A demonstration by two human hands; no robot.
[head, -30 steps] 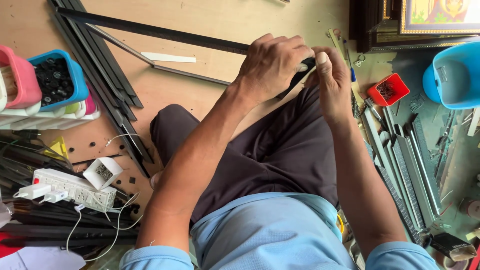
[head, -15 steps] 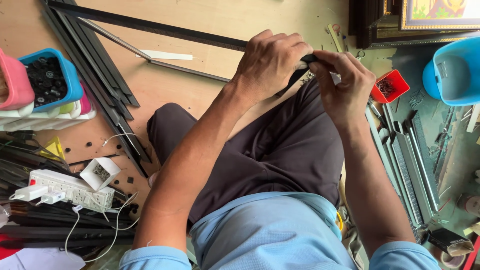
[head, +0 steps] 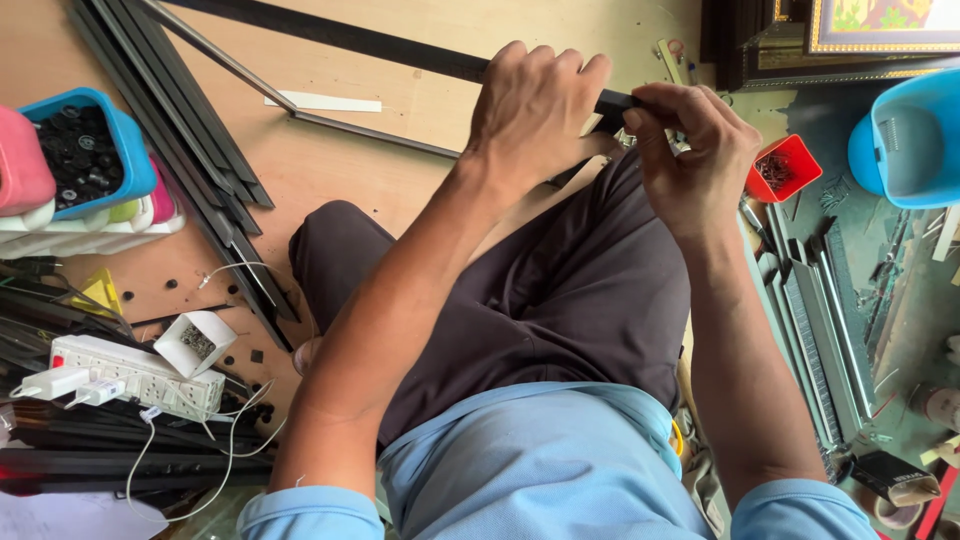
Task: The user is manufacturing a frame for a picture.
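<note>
I sit on a wooden floor with my knees up. My left hand is closed over the end of a long black frame strip that runs off to the upper left. My right hand pinches the same strip's end with its fingertips, touching the left hand. What sits between the fingers is hidden.
More black strips lie fanned on the floor at left. A blue tub of black parts, a power strip and a small white box sit left. A red box, a blue bucket and mouldings lie right.
Both hands stay on the strip's end. My right hand has shifted slightly down and right, its fingers now pinching at the tip.
</note>
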